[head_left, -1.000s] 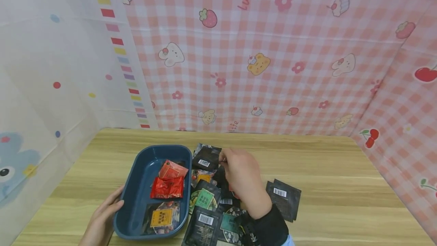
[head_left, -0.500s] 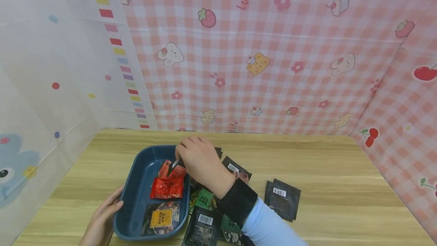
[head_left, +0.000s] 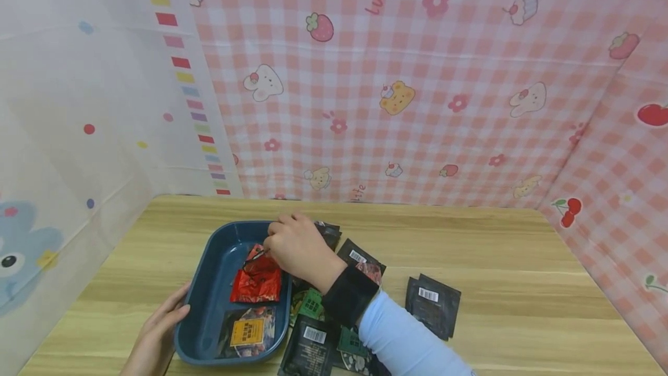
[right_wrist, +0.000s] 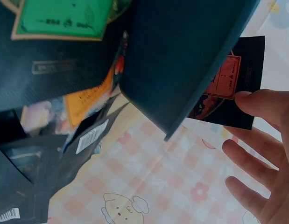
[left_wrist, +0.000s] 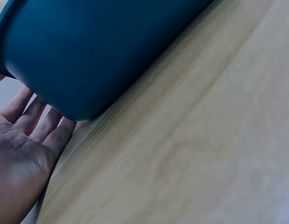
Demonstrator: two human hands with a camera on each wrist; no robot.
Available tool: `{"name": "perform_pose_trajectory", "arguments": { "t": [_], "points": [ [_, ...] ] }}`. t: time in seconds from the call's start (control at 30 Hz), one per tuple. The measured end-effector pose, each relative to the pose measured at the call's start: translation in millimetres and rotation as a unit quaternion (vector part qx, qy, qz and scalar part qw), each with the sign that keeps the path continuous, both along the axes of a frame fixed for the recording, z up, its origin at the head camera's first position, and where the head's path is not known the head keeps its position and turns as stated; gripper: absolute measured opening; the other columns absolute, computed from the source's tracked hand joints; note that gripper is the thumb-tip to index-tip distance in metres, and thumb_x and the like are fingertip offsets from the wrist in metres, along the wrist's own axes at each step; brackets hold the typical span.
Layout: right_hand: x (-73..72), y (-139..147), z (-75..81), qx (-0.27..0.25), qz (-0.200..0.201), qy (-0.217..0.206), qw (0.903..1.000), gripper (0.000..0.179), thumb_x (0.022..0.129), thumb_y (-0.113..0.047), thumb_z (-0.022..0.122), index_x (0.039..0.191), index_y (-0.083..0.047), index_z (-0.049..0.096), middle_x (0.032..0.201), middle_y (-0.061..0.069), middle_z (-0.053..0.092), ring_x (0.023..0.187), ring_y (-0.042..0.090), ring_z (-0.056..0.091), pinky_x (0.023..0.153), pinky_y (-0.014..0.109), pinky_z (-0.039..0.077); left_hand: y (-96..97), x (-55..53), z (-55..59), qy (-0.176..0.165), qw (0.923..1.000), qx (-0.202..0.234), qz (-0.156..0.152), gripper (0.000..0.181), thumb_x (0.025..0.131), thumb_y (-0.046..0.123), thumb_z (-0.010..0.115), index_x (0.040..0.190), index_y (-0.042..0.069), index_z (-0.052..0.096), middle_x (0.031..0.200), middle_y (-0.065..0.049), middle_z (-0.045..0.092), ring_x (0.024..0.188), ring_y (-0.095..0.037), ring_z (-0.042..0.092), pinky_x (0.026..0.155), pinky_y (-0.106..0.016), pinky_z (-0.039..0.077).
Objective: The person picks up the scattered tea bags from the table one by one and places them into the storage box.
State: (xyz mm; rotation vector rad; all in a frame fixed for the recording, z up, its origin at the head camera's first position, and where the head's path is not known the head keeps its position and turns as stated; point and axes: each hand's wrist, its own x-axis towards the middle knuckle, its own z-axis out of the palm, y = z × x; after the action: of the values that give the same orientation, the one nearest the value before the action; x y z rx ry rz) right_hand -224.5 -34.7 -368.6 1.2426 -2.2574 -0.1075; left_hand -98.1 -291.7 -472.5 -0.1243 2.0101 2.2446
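The left hand point(head_left: 158, 329), with fingers almost straight, touches the left side of the blue tray point(head_left: 207, 306). The right hand point(head_left: 301, 250) pinches a dark red-labelled packet point(right_wrist: 230, 84) between thumb and finger, above the tray's far right part. Farther right lie two black sachets point(head_left: 434, 307).

A person's right hand point(head_left: 300, 251) reaches over the right rim of a dark blue tray point(head_left: 209, 306), pinching a thin dark-edged packet point(head_left: 255, 257) above a shiny red packet point(head_left: 257, 288). Near the tray's front end lies a packet with a yellow label point(head_left: 247, 332). The left hand point(head_left: 158, 329) touches the outside of the tray's left wall. Just beside the tray's right side, a loose cluster of mostly dark sachets point(head_left: 309, 344) spreads over the wooden table point(head_left: 501, 248), partly hidden by a black cuff point(head_left: 351, 295) and light blue sleeve point(head_left: 409, 335). Farther right, two overlapping black sachets point(head_left: 433, 309) lie apart. Behind hangs pink checked cloth point(head_left: 360, 62).
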Motion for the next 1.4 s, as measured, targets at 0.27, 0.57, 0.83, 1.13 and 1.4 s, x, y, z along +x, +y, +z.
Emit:
{"name": "perform_pose_trajectory", "arguments": {
  "t": [0.27, 0.57, 0.83, 1.13, 1.4],
  "points": [
    [2.4, 4, -6.4, 0.008, -0.005, -0.026, 0.9996, 0.013, 0.084, -0.033, 0.066, 0.082, -0.028, 0.078, 0.084, -0.009, 0.074, 0.081, 0.014, 0.056, 0.08, 0.031, 0.05, 1.1, -2.8, 2.9, -0.005, 0.9998, -0.018, -0.005, 0.062, 0.102, 0.025, 0.034, 0.15, -0.001, 0.004, 0.115, 0.037, 0.049, 0.105, 0.011, 0.052, 0.081, -0.013, 0.047],
    [7.5, 9, -13.0, 0.023, -0.018, -0.036, 0.9989, 0.019, 0.079, -0.044, 0.068, 0.081, -0.027, 0.078, 0.087, -0.007, 0.074, 0.082, 0.015, 0.056, 0.081, 0.032, 0.049, 3.2, -4.7, -0.5, 0.028, 0.9995, 0.002, -0.012, 0.046, 0.102, 0.018, 0.032, 0.147, 0.014, 0.024, 0.117, 0.035, 0.053, 0.107, 0.008, 0.053, 0.082, -0.013, 0.047],
    [15.5, 18, -12.2, 0.002, -0.031, -0.076, 0.9966, 0.022, 0.079, -0.042, 0.068, 0.092, -0.026, 0.076, 0.097, -0.006, 0.073, 0.093, 0.014, 0.058, 0.087, 0.033, 0.05, 3.3, -4.6, 2.7, 0.025, 0.9994, -0.012, -0.022, 0.06, 0.103, 0.02, 0.031, 0.149, -0.005, 0.001, 0.118, 0.037, 0.049, 0.107, 0.011, 0.051, 0.082, -0.011, 0.046],
    [30.3, 35, -5.7, -0.037, -0.038, -0.13, 0.99, 0.029, 0.085, -0.042, 0.062, 0.106, -0.023, 0.072, 0.105, -0.004, 0.071, 0.098, 0.014, 0.058, 0.087, 0.031, 0.05, 1.3, -0.5, 4.1, -0.017, 0.9996, -0.022, 0.0, 0.062, 0.102, 0.026, 0.034, 0.151, 0.0, 0.005, 0.113, 0.039, 0.05, 0.105, 0.011, 0.052, 0.081, -0.015, 0.047],
    [36.7, 66, -0.4, -0.069, -0.091, -0.203, 0.9725, 0.041, 0.084, -0.042, 0.063, 0.119, -0.02, 0.065, 0.117, 0.002, 0.067, 0.106, 0.018, 0.058, 0.094, 0.037, 0.05, 0.8, 1.1, 2.8, -0.003, 0.9999, -0.016, -0.005, 0.061, 0.103, 0.025, 0.032, 0.15, -0.001, 0.005, 0.116, 0.037, 0.051, 0.106, 0.01, 0.051, 0.081, -0.014, 0.047]
  ]
}}
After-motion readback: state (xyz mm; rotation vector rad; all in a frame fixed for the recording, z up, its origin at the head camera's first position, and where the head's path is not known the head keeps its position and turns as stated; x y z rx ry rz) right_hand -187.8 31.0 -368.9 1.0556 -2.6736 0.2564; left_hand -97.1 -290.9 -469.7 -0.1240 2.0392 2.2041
